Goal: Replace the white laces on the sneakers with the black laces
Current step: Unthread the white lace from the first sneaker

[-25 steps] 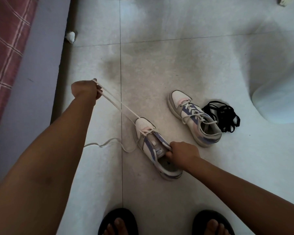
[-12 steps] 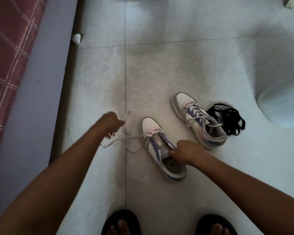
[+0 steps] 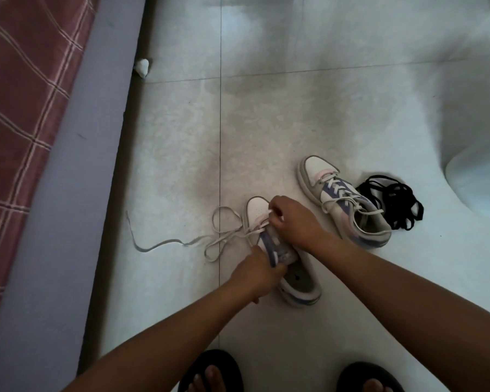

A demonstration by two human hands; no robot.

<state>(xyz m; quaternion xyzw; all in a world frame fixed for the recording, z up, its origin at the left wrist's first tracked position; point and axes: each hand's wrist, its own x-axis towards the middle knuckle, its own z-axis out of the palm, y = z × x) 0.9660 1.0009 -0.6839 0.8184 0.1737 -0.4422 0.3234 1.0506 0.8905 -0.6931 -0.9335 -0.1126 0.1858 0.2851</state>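
The near sneaker (image 3: 292,267) is gripped at its tongue by the left hand (image 3: 256,271), while the white lace (image 3: 218,236) is pinched at the toe-end eyelets by the right hand (image 3: 292,219). The black laces (image 3: 393,202) are piled beyond the second sneaker (image 3: 343,205).

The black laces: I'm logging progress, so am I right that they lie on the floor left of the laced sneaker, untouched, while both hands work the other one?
Not quite: in the head view the black laces lie right of the laced sneaker, untouched, while both hands work the other sneaker.
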